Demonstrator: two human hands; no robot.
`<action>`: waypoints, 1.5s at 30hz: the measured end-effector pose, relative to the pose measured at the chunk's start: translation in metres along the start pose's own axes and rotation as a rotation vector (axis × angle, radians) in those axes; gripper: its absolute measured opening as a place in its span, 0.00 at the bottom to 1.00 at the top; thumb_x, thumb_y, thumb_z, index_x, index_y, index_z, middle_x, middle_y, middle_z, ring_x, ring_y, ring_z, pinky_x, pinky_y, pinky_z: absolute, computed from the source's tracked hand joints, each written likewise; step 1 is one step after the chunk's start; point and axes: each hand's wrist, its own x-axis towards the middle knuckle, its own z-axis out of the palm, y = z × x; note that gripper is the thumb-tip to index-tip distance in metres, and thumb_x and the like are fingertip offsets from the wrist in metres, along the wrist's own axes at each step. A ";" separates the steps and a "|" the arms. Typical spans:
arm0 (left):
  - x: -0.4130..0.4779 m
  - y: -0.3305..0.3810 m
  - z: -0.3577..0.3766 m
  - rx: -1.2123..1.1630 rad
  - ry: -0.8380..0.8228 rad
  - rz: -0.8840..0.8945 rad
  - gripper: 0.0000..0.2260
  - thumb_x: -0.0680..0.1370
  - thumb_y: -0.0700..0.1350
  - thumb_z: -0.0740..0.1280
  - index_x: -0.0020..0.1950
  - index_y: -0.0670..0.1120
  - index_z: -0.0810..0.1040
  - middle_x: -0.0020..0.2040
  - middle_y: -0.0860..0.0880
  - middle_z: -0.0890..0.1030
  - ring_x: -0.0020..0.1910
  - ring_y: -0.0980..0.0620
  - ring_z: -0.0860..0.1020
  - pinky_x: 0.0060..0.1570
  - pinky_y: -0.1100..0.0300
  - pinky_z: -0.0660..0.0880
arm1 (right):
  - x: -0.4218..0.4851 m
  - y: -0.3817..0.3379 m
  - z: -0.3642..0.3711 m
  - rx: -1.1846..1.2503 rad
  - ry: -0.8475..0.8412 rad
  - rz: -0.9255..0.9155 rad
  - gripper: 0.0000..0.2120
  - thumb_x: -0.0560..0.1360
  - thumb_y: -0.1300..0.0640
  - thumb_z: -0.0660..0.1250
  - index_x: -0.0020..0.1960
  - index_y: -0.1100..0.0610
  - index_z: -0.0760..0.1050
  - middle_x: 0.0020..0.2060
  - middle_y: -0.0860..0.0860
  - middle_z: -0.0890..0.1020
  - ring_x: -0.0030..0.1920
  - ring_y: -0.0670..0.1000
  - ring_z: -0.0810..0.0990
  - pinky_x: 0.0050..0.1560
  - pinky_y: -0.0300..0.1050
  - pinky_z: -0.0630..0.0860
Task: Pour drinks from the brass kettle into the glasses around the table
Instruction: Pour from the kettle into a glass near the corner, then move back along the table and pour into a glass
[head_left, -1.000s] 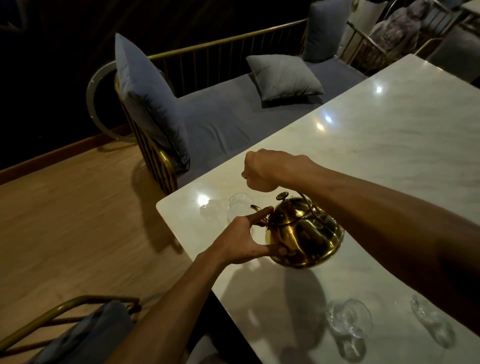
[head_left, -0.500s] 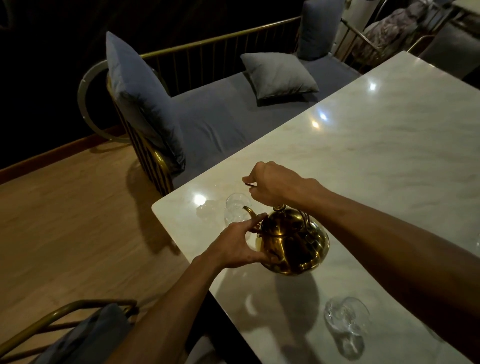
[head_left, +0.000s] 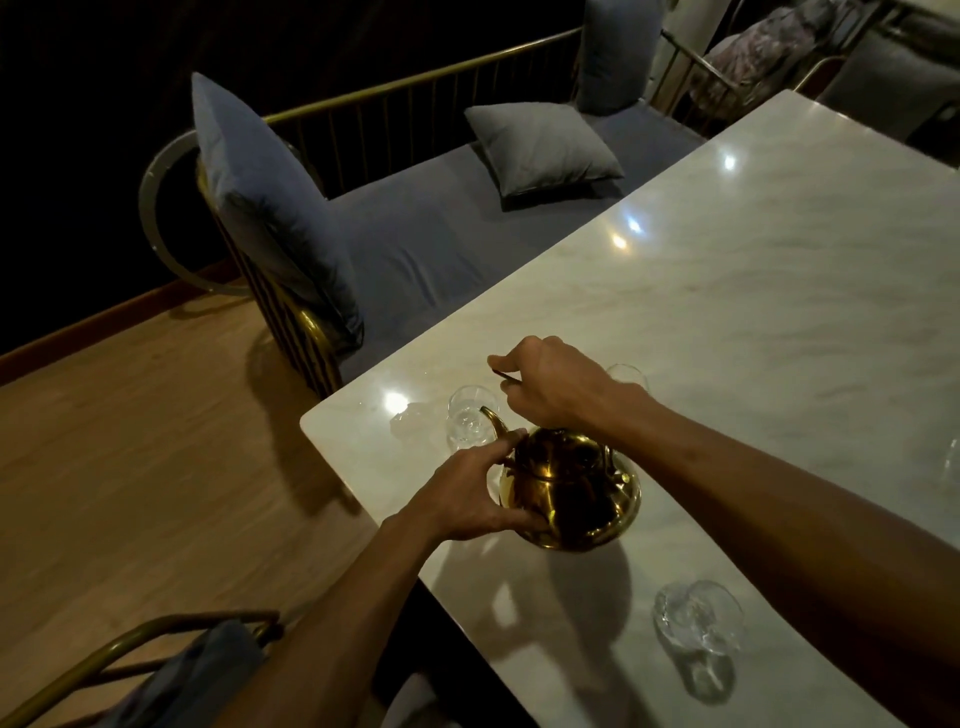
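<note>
The brass kettle (head_left: 571, 493) is tilted toward the table's near-left corner, its spout over a clear glass (head_left: 470, 422). My right hand (head_left: 550, 382) grips the kettle's thin handle from above. Cupping the kettle's left side, my left hand (head_left: 470, 493) steadies the body near the spout. A second glass (head_left: 628, 374) peeks out behind my right wrist. Closer to me, another clear glass (head_left: 696, 618) stands on the white marble table (head_left: 753, 312). I cannot see any liquid stream.
A grey cushioned bench with brass rails (head_left: 426, 249) runs along the table's far-left side, with pillows (head_left: 540, 145) on it. A brass chair frame (head_left: 130, 665) sits at the lower left over the wooden floor (head_left: 130, 467). A glass edge (head_left: 953, 462) shows at the far right.
The kettle has come down and moved left toward the corner glass, tipping its spout over it. Both hands went with it, and my view shifted slightly.
</note>
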 end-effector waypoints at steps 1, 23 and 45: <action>0.000 0.000 0.000 0.018 0.000 0.021 0.46 0.63 0.65 0.76 0.76 0.58 0.60 0.72 0.55 0.71 0.69 0.52 0.71 0.68 0.47 0.69 | -0.005 0.002 0.001 0.026 0.019 0.014 0.21 0.78 0.60 0.63 0.71 0.54 0.71 0.66 0.55 0.77 0.60 0.58 0.80 0.58 0.48 0.76; -0.030 0.180 0.113 0.110 0.041 0.583 0.40 0.66 0.66 0.74 0.73 0.52 0.66 0.65 0.54 0.75 0.62 0.56 0.73 0.60 0.52 0.74 | -0.267 0.095 -0.048 0.352 0.697 0.255 0.22 0.76 0.56 0.65 0.70 0.52 0.72 0.65 0.55 0.78 0.61 0.56 0.79 0.60 0.49 0.76; -0.104 0.367 0.409 0.123 -0.662 0.917 0.40 0.63 0.67 0.74 0.71 0.57 0.67 0.66 0.53 0.74 0.65 0.52 0.72 0.63 0.48 0.73 | -0.606 0.217 -0.008 0.306 1.013 0.951 0.23 0.77 0.59 0.67 0.72 0.54 0.70 0.69 0.55 0.74 0.67 0.55 0.75 0.61 0.45 0.73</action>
